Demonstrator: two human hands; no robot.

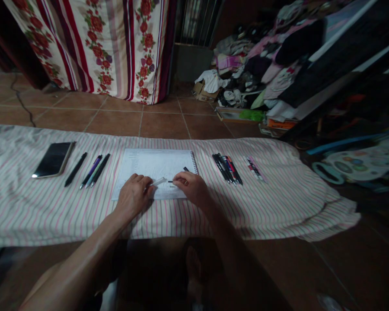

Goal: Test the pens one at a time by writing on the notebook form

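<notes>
My left hand (135, 192) is closed on a slim see-through pen barrel (158, 182), which points to the right above a spiral notebook (142, 162). My right hand (191, 185) pinches a thin dark piece (170, 181), its end facing the barrel across a small gap. What the piece is I cannot make out, as the fingers hide most of it. Just beyond the right fingers a small black part (186, 169) lies on the notebook. Both hands rest at the notebook's near edge, over a written page.
A striped cloth (272, 198) covers the low table. To the left lie a phone (54, 159), a black pen (75, 169) and several more pens (95, 171). On the right are a bunch of pens (227, 169) and some pink-and-white pens (254, 168). Piled clothes (246, 65) stand behind.
</notes>
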